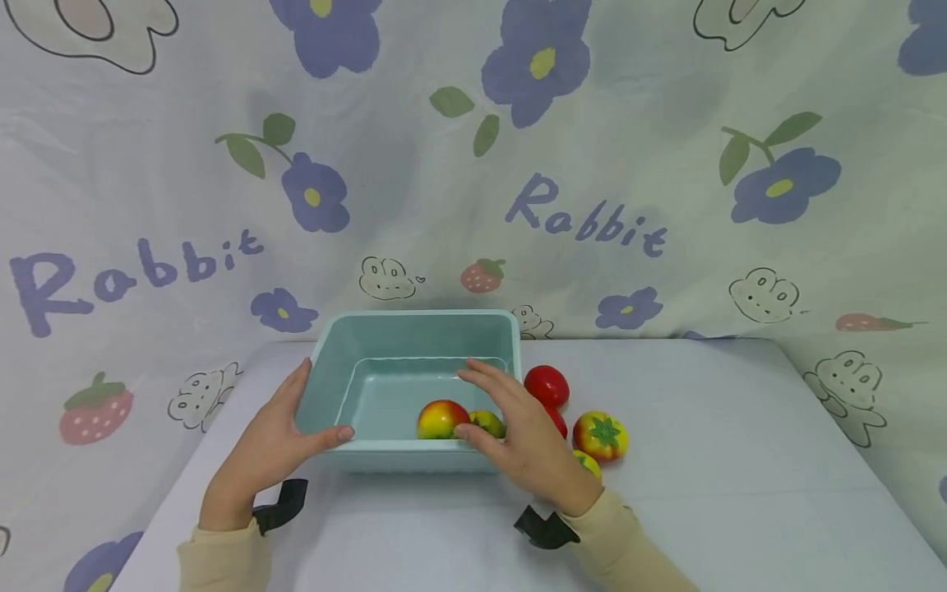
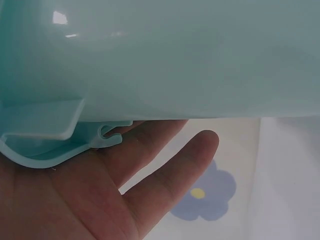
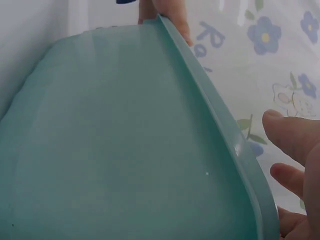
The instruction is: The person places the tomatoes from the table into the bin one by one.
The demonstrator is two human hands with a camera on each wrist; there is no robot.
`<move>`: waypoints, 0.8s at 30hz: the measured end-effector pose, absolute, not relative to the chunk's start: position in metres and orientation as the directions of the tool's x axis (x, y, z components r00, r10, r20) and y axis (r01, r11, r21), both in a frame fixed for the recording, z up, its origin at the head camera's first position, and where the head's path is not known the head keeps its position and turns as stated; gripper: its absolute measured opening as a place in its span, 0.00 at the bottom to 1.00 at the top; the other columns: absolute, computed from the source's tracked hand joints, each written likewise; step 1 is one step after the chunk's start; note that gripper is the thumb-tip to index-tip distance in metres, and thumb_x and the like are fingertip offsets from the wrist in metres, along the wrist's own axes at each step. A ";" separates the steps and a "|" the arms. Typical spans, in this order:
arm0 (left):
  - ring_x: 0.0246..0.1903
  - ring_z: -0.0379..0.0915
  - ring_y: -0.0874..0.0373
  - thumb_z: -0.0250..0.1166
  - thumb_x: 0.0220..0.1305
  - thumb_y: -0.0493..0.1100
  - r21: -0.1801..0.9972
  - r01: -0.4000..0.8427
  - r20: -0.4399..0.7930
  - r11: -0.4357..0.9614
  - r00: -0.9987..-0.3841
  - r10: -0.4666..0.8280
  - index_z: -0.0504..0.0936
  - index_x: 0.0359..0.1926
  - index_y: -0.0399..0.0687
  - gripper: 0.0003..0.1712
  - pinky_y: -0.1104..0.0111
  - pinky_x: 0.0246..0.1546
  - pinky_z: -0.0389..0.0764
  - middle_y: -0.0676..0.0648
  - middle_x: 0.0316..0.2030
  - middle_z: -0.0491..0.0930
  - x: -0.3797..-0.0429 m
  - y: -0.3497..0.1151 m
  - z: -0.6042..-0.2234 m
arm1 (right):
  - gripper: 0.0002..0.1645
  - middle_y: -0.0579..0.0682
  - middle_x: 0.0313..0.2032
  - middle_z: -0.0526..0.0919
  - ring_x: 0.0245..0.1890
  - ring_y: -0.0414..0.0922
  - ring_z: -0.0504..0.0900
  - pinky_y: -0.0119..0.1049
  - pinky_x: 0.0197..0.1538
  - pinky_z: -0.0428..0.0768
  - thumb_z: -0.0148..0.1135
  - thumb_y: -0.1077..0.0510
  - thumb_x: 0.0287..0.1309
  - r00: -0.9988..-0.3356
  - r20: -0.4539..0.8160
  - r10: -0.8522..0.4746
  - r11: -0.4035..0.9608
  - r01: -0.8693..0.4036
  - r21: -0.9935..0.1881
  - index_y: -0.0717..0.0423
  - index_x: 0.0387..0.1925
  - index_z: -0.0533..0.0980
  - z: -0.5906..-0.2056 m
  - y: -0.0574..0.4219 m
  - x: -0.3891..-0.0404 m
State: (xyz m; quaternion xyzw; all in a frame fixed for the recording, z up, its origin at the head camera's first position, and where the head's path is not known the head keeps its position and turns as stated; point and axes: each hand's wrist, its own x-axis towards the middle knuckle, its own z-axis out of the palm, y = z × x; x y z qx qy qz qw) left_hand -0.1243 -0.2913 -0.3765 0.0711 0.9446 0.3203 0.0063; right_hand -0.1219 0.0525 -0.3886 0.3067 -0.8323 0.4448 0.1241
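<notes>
A light blue-green plastic basin (image 1: 414, 446) stands on the white table. My left hand (image 1: 275, 436) grips its front left corner, thumb over the front rim and fingers along the left side; in the left wrist view the palm (image 2: 75, 200) lies against the corner. My right hand (image 1: 528, 440) is at the front right corner with thumb and fingers spread apart; whether it touches the rim cannot be told. Inside the basin, near the right thumb, sit a red-yellow toy fruit (image 1: 441, 419) and a partly hidden greenish one (image 1: 488, 423).
Right of the basin lie a red toy fruit (image 1: 547, 386), another red one (image 1: 558, 421) partly behind my hand, a yellow-red one with a green leafy top (image 1: 601, 437), and a partly hidden yellow one (image 1: 588, 464). A printed cloth (image 1: 414, 189) hangs behind the table.
</notes>
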 end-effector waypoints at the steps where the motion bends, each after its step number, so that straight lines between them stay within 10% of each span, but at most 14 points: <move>1: 0.75 0.41 0.32 0.73 0.56 0.62 0.606 0.127 0.031 0.785 -0.990 0.137 0.34 0.79 0.38 0.71 0.31 0.65 0.54 0.32 0.78 0.40 -0.124 -0.291 -0.377 | 0.38 0.43 0.72 0.66 0.71 0.43 0.65 0.50 0.62 0.77 0.71 0.48 0.61 -0.780 0.483 -0.398 0.410 -0.622 -0.667 0.44 0.70 0.69 -0.389 0.054 -0.122; 24: 0.75 0.41 0.32 0.73 0.55 0.64 0.613 0.109 0.009 0.783 -0.991 0.131 0.34 0.80 0.40 0.71 0.30 0.64 0.55 0.34 0.79 0.40 -0.126 -0.292 -0.377 | 0.35 0.46 0.67 0.71 0.62 0.46 0.74 0.44 0.50 0.85 0.72 0.56 0.60 -0.834 0.473 -0.283 0.503 -0.549 -0.667 0.48 0.67 0.71 -0.391 0.109 -0.114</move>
